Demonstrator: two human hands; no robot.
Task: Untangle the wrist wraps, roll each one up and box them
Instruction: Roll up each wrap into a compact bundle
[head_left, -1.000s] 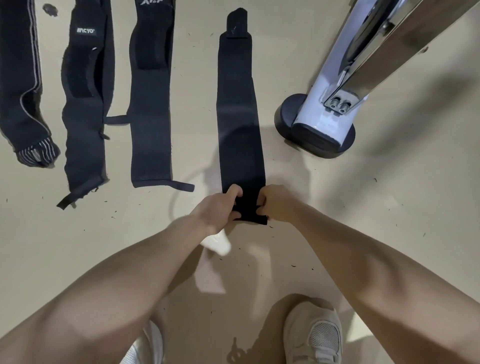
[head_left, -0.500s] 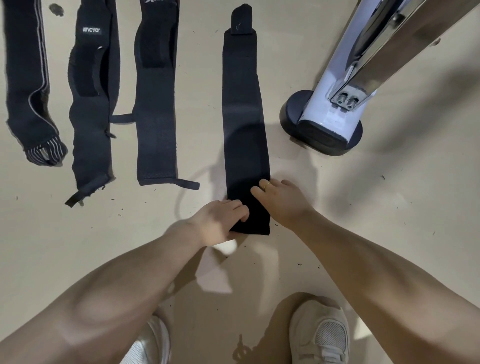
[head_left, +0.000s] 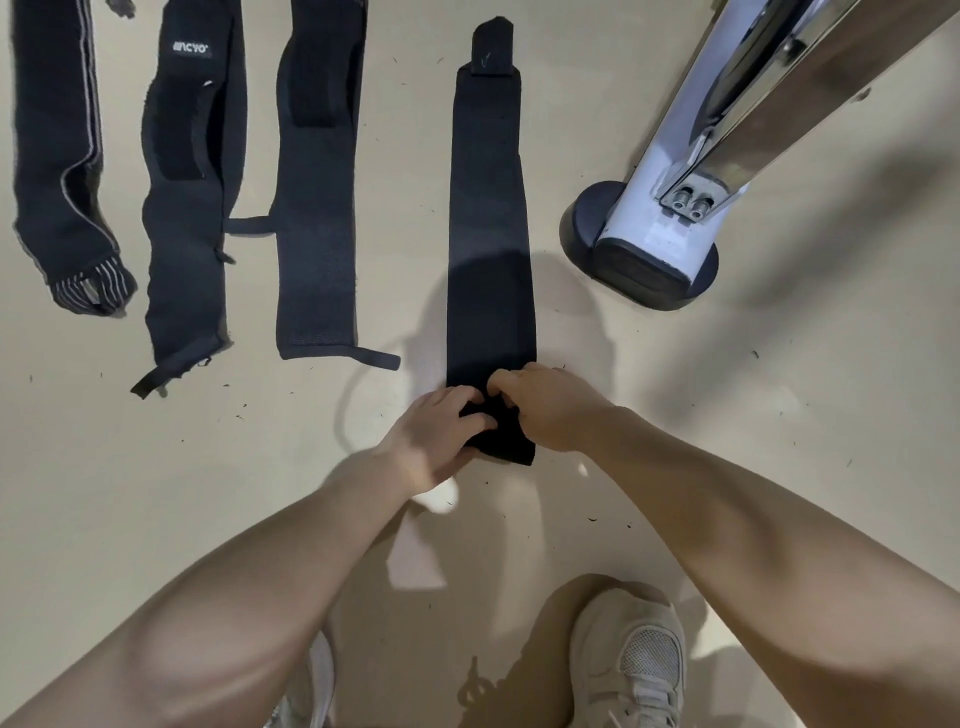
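Wrist wrap lies flat on floor, left of machine base. Left hand, right hand: fingers clamped on near end, starting roll. Keep edges square, tension even, roll tight toward far tab.

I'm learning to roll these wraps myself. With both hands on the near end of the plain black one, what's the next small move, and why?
Probably turn the near end over once more, away from the body. Both hands, left hand and right hand, pinch the near end of the wrap, where a first fold seems started, while the rest lies flat and straight on the floor, so the roll can simply travel up it.
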